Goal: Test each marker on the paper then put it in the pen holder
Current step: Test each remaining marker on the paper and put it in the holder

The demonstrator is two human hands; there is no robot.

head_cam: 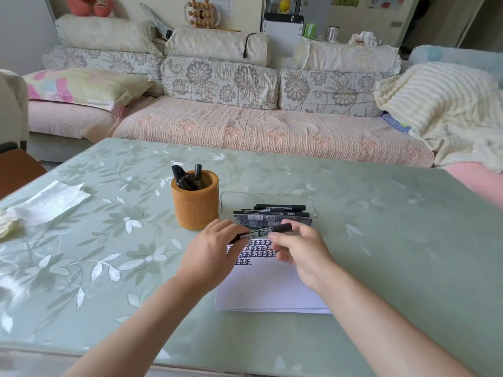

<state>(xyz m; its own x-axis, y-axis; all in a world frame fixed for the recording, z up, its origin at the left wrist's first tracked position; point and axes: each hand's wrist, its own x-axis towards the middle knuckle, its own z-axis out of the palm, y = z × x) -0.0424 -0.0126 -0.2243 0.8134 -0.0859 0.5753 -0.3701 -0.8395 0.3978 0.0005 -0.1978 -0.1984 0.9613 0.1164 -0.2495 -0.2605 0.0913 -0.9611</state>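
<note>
Over table (381, 240), hands (209, 251) grip marker (265, 233).

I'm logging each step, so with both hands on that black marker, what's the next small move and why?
Probably pull the cap off: the black marker is held level between the left hand and right hand above the white paper, apparently still capped.
</note>
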